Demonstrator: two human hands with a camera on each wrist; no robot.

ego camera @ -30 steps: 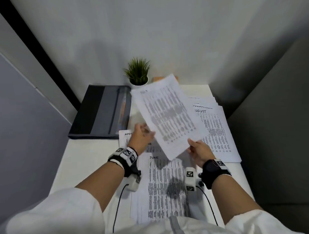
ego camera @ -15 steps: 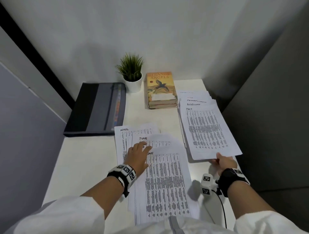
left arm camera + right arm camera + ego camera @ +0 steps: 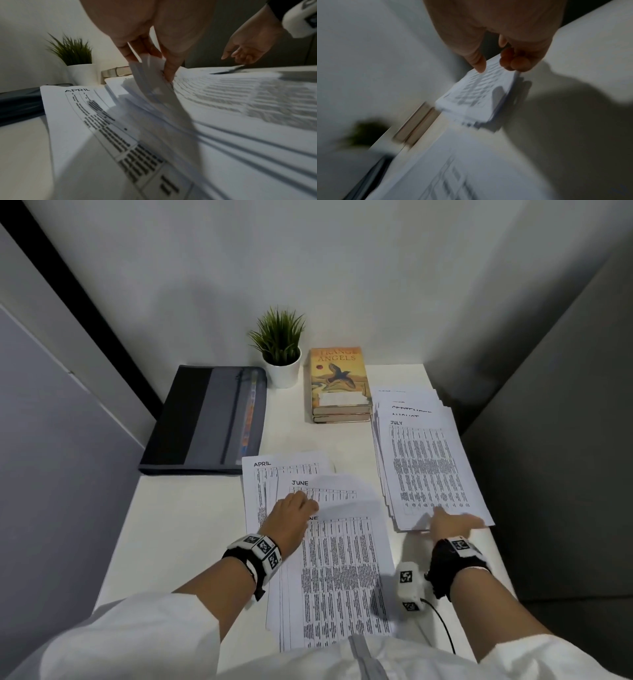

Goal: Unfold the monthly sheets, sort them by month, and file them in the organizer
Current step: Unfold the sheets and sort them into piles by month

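Printed monthly sheets lie in two groups on the white table. Centre: an April sheet under two June sheets, the lower June sheet reaching toward me. My left hand is on this pile. In the left wrist view the left hand pinches the top edges of several sheets, lifting them off the April sheet. At right a fanned stack topped by July shows August and September headers behind. My right hand hovers at its near edge, fingers relaxed, holding nothing. The dark organizer lies closed at back left.
A potted plant and two stacked books stand at the back by the wall. Grey partitions close in both sides. Bare tabletop lies left of the centre pile. A wrist camera cable trails near the table's front right.
The right hand carried the July sheet rightward, laid it on the right stack and let go. The left hand stayed on the June sheets and now lifts their top edges.
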